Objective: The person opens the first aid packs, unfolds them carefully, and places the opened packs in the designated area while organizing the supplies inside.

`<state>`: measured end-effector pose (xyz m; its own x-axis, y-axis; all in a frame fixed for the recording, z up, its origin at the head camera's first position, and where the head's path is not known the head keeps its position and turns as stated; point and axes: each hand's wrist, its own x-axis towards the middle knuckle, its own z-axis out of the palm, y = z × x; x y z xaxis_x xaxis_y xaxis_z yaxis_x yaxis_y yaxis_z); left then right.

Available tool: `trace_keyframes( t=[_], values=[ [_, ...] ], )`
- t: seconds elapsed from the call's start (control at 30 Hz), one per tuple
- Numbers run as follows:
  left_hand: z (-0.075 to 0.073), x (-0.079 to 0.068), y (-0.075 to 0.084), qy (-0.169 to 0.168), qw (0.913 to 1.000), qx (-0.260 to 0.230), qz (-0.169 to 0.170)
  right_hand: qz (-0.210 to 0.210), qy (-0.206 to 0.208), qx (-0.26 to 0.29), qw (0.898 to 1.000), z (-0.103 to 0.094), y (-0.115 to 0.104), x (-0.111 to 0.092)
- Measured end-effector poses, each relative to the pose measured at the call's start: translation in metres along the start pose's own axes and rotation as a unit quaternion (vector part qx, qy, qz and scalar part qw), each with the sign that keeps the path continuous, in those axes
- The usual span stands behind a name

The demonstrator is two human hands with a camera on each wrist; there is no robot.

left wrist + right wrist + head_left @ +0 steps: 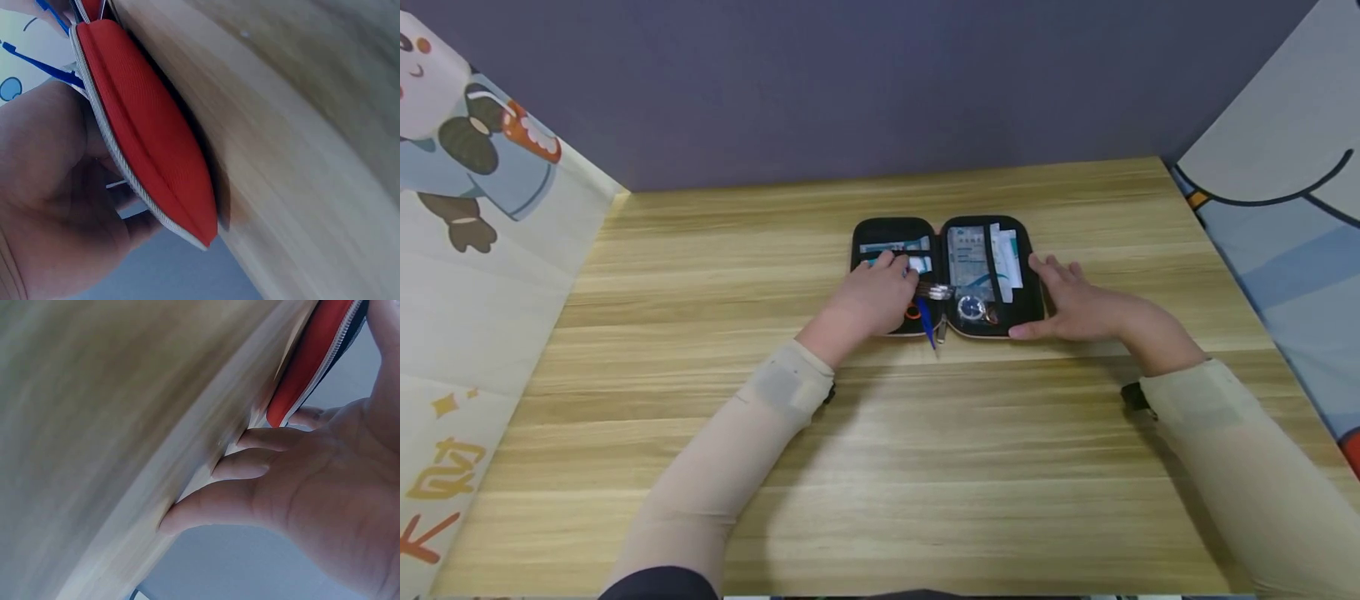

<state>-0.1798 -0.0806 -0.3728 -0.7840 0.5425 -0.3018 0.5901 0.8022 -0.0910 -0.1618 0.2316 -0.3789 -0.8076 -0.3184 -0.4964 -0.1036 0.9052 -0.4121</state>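
A zip case [1031, 315], black inside and red outside, lies spread flat on the table. My left hand [874, 293] reaches over its left half, fingertips at a white and blue packet [919, 264]; I cannot tell whether they pinch it. The left wrist view shows those fingers inside the case's red shell [147, 125], partly hidden by its zipped edge. Blue tweezers [927, 322] stick out beside this hand, near an orange ring [913, 312]. My right hand [1078, 304] spreads its fingers at the case's right edge, several fingertips on the table in the right wrist view.
The case's right half has packets [967, 254] under a black strap, a round watch-like item [971, 307] in clear wrapping. Shiny metal tools [935, 291] lie across the fold. Around the wooden table [962, 483] stand a purple-grey back panel [880, 92] and printed side panels.
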Motion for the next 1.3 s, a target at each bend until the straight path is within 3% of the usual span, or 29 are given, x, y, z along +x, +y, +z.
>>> trace_keyframes(
  t=[0.27,0.4,0.53,0.73,1.07,1.3],
  values=[
    [0.004,0.002,-0.005,-0.011,0.9992,-0.037,-0.008,0.001,-0.002,-0.001,1.0,0.0,-0.001,0.001],
    [0.006,0.004,-0.009,-0.012,0.9998,-0.019,-0.002,0.002,-0.002,-0.002,1.0,0.001,0.001,0.002],
    [0.007,0.007,-0.012,-0.007,0.9998,-0.005,-0.017,0.002,-0.004,0.0,1.0,0.0,0.001,0.001],
    [0.004,0.008,-0.002,-0.005,0.9991,0.018,-0.037,-0.003,-0.002,0.002,1.0,-0.001,0.001,0.0],
    [0.001,0.004,0.007,-0.029,0.998,-0.01,-0.056,-0.012,-0.001,0.002,1.0,0.0,0.0,0.0],
    [0.004,0.005,0.006,-0.006,0.9989,-0.012,-0.045,-0.009,-0.004,-0.001,1.0,-0.001,0.0,0.0]
  ],
)
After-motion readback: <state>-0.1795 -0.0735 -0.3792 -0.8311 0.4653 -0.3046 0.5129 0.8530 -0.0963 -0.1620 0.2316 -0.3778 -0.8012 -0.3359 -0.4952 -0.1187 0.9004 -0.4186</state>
